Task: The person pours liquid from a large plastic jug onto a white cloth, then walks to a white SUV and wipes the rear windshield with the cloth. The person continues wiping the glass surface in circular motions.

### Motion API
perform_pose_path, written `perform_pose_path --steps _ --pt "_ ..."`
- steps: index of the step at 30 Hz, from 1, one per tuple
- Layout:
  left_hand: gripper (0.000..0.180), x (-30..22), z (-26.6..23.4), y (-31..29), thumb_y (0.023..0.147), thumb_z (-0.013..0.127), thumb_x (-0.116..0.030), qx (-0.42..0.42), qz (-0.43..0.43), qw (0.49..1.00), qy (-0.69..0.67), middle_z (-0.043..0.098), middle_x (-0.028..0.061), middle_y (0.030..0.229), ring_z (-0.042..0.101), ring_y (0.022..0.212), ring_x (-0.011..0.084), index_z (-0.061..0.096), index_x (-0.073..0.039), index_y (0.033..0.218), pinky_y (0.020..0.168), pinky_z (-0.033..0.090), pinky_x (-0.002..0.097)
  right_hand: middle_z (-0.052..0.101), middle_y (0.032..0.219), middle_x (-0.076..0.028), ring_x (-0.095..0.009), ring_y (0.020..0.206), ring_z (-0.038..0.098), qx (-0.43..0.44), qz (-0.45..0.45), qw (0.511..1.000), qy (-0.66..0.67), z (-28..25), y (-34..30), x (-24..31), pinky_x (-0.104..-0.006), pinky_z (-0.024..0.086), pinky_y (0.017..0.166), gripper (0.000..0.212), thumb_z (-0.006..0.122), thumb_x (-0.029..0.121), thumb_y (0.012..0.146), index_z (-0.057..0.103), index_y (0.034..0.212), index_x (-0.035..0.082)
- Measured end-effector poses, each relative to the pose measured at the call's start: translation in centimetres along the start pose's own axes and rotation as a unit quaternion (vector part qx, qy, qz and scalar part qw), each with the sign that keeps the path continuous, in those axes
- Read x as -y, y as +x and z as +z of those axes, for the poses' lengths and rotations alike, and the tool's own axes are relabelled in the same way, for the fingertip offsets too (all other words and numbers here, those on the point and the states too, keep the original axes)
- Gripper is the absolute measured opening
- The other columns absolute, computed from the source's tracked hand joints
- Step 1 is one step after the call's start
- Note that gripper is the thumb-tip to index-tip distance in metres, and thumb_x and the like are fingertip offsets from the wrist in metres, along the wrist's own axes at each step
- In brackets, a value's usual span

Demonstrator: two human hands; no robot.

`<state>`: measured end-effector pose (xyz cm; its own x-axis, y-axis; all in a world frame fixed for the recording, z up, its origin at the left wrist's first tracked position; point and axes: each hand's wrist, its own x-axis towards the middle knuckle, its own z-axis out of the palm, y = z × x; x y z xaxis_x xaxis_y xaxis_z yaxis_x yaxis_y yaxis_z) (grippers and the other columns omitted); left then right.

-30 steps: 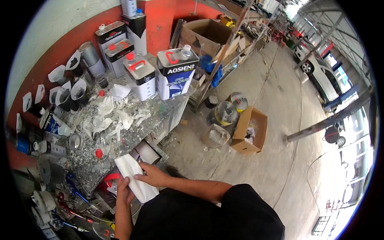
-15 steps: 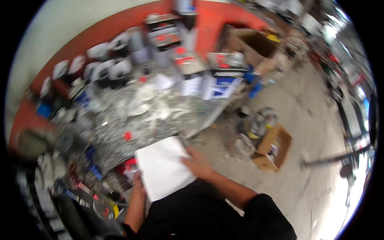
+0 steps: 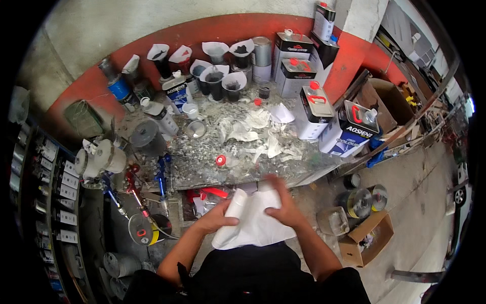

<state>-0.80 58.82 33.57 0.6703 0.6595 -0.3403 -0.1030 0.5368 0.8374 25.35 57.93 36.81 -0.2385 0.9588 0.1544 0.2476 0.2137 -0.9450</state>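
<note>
Between my hands, just in front of the bench, is a white sheet of paper (image 3: 258, 225), its left part curled over into a loose roll. My left hand (image 3: 215, 218) grips that curled edge, thumb lying on top. At the sheet's right side is my right hand (image 3: 287, 206); its thumb presses on the paper, while the raised fingers are smeared by motion and partly behind the sheet. Beyond the paper stretches a paint-spattered bench (image 3: 197, 175). A red cap (image 3: 220, 160) and torn white paper scraps (image 3: 248, 126) lie on it.
Along the back stand several dark cups with paper cones (image 3: 215, 81). Rectangular metal cans (image 3: 314, 111) stand at the right. Spray guns (image 3: 134, 185) hang at the bench's left front. Paint tins (image 3: 357, 202) and an open cardboard box (image 3: 369, 238) are on the floor, right; shelves (image 3: 61, 202) rise left.
The view has swung, so more of the bench shows. The sheet, flat before, is now curled on its left side. My right hand has moved up over the paper's right part.
</note>
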Motion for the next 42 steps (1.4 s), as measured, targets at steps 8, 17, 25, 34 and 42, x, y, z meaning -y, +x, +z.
perform_pose_path --steps 8,17,25,34,42 --pt "0.052 -3.9 0.9 -2.1 0.079 0.074 -0.015 -0.192 0.045 0.930 0.310 0.065 0.0084 0.108 0.061 0.099 0.0170 0.055 -0.002 0.126 0.088 0.048 0.0329 0.063 0.116 -0.010 -0.020 0.106 0.057 0.489 0.220 0.818 0.208 12.4 -1.4 -3.5 -0.0347 0.044 0.095 0.054 0.072 0.030 0.085 0.055 0.127 0.000" --pt "0.023 -1.4 -7.9 -2.7 0.095 0.059 -0.021 -0.392 0.109 0.911 -0.064 0.064 0.0061 0.096 0.063 0.081 0.0106 0.055 -0.004 0.111 0.067 0.053 0.0310 0.067 0.088 -0.005 -0.014 0.078 0.058 0.360 0.271 0.892 0.039 4.7 -4.8 -4.6 -0.0315 0.048 0.074 0.027 0.060 0.028 0.095 0.067 0.101 0.002" --pt "0.047 9.5 -1.8 13.8 0.085 0.071 -0.015 -0.292 0.179 0.932 0.120 0.063 0.0128 0.113 0.060 0.102 0.0204 0.050 0.001 0.124 0.089 0.047 0.0348 0.065 0.087 -0.006 -0.014 0.082 0.060 -0.299 0.228 0.926 0.039 -1.5 -13.4 -5.4 -0.0304 0.048 0.074 0.023 0.053 0.020 0.097 0.063 0.103 0.001" --pt "0.046 16.1 -2.3 21.1 0.087 0.068 -0.022 -0.325 0.158 0.883 0.300 0.062 0.0214 0.116 0.060 0.105 0.0338 0.052 0.003 0.122 0.093 0.044 0.0417 0.060 0.082 0.000 -0.010 0.077 0.054 -0.511 0.216 0.832 0.008 -4.0 -20.7 -5.1 -0.0276 0.043 0.068 0.018 0.051 0.017 0.098 0.064 0.094 0.005" --pt "0.056 13.0 5.9 17.6 0.077 0.068 -0.010 -0.381 0.258 0.652 0.603 0.052 0.0254 0.120 0.048 0.114 0.0416 0.045 0.008 0.125 0.102 0.034 0.0496 0.063 0.083 -0.004 -0.010 0.077 0.055 -0.608 0.231 0.758 0.056 -10.4 -25.0 -9.4 -0.0290 0.044 0.071 0.017 0.056 0.017 0.097 0.061 0.099 0.001"
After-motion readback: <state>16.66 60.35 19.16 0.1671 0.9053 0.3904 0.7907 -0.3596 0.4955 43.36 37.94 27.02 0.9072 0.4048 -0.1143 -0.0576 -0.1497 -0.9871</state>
